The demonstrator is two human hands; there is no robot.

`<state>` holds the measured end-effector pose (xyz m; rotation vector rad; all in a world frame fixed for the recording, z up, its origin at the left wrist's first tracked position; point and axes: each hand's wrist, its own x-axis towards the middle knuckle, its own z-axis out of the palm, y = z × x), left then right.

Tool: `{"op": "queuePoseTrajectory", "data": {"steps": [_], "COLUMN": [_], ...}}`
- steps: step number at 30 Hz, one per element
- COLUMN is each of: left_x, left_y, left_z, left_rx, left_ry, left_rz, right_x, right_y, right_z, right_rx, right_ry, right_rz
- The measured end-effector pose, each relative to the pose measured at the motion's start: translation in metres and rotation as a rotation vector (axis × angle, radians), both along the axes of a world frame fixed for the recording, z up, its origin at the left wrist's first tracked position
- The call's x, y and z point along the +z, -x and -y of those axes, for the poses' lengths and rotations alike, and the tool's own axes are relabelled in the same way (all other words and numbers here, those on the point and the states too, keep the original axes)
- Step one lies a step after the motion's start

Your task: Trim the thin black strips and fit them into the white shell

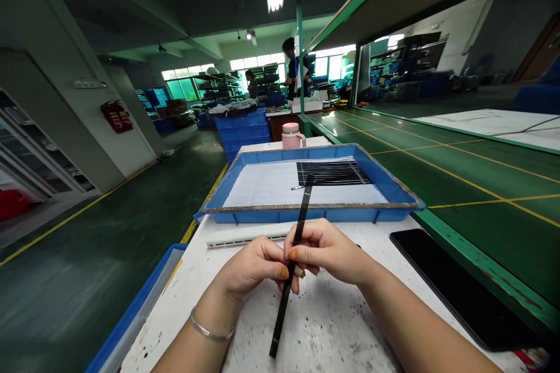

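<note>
At lower centre, a slim, flat black strip [283, 306] is slanting over the speckled white worktop [336, 332]. Both forearms [406, 309] are angling inward from the bottom, a metal bangle [210, 335] circling the left wrist. The left hand [251, 268] and right hand [335, 249], nearly closed, are pinching the strip near its middle, thumbs [308, 254] uppermost. A black phone [455, 285] is lying lower right. Mid-frame, a blue plastic tray [350, 214] is holding similar strips [335, 173] on ribbed white lining [262, 186]; behind it, a pink mug [290, 137] is standing.

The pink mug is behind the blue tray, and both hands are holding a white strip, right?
No: the head view shows the left hand and right hand holding a black strip, not white. The pink mug is behind the blue tray.
</note>
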<state>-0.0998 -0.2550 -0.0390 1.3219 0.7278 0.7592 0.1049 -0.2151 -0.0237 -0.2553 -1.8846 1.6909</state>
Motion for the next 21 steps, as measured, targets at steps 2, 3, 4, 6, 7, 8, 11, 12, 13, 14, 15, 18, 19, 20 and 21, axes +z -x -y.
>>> {"op": "queuePoseTrajectory", "data": {"steps": [2, 3, 4, 6, 7, 8, 11, 12, 13, 14, 15, 18, 19, 20, 21], "left_x": [0.0007, 0.0013, 0.0017, 0.0021, 0.0020, 0.0017, 0.0011, 0.0011, 0.0014, 0.0018, 0.0023, 0.0038, 0.0042, 0.0044, 0.0045], "left_y": [0.0001, 0.0002, 0.0003, 0.0005, 0.0007, 0.0008, 0.0009, 0.0009, 0.0008, 0.0007, 0.0007, 0.0010, 0.0012, 0.0014, 0.0016], "left_z": [0.0006, 0.0008, 0.0011, 0.0013, 0.0013, 0.0012, 0.0010, 0.0010, 0.0010, 0.0012, 0.0014, 0.0020, 0.0021, 0.0022, 0.0022], "left_rx": [0.005, 0.005, 0.004, -0.003, -0.007, -0.010, -0.018, -0.021, -0.023, -0.025, -0.028, -0.036, -0.040, -0.043, -0.045], "left_ry": [0.006, 0.008, 0.009, 0.012, 0.012, 0.012, 0.014, 0.015, 0.016, 0.016, 0.014, 0.001, -0.004, -0.009, -0.011], "left_rz": [-0.009, -0.012, -0.016, -0.020, -0.019, -0.018, 0.001, 0.007, 0.011, 0.012, 0.012, 0.002, -0.001, -0.004, -0.006], "right_x": [0.0011, 0.0016, 0.0021, 0.0027, 0.0028, 0.0028, 0.0020, 0.0017, 0.0013, 0.0011, 0.0008, 0.0006, 0.0006, 0.0006, 0.0007], "right_y": [0.0004, 0.0005, 0.0006, 0.0006, 0.0004, 0.0003, -0.0005, -0.0006, -0.0007, -0.0007, -0.0006, -0.0001, 0.0001, 0.0003, 0.0005], "right_z": [0.0014, 0.0021, 0.0027, 0.0036, 0.0038, 0.0038, 0.0030, 0.0026, 0.0023, 0.0020, 0.0019, 0.0021, 0.0023, 0.0026, 0.0028], "right_rx": [0.008, 0.013, 0.016, 0.017, 0.015, 0.013, 0.010, 0.010, 0.012, 0.013, 0.015, 0.022, 0.024, 0.025, 0.025], "right_ry": [0.000, 0.000, 0.001, 0.001, 0.001, 0.001, 0.003, 0.005, 0.006, 0.009, 0.012, 0.019, 0.021, 0.022, 0.022], "right_rz": [0.000, 0.000, 0.001, 0.000, -0.002, -0.003, -0.006, -0.005, -0.003, -0.001, 0.000, 0.000, -0.001, -0.002, -0.003]}}
